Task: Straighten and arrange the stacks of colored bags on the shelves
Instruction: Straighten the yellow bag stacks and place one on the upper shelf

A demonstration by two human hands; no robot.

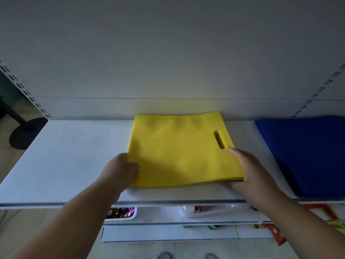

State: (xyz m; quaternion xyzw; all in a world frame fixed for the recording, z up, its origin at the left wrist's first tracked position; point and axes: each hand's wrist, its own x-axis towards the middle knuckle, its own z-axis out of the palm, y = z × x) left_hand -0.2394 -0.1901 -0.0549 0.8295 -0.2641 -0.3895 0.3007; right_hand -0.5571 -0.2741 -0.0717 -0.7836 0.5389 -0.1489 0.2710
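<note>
I see my left hand [121,170] gripping the yellow stack's [183,152] left edge, right hand [248,171] clasping its near right corner. Flat, matte bags lie mid-shelf [61,165]; bare white surface left, blue stack [308,156] right.

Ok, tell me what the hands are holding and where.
Both grip the yellow bag stack: left hand at its near-left corner, right hand at its near-right corner.

yellow bag stack [179,152] flat mid-shelf, blue stack [308,156] right
</note>
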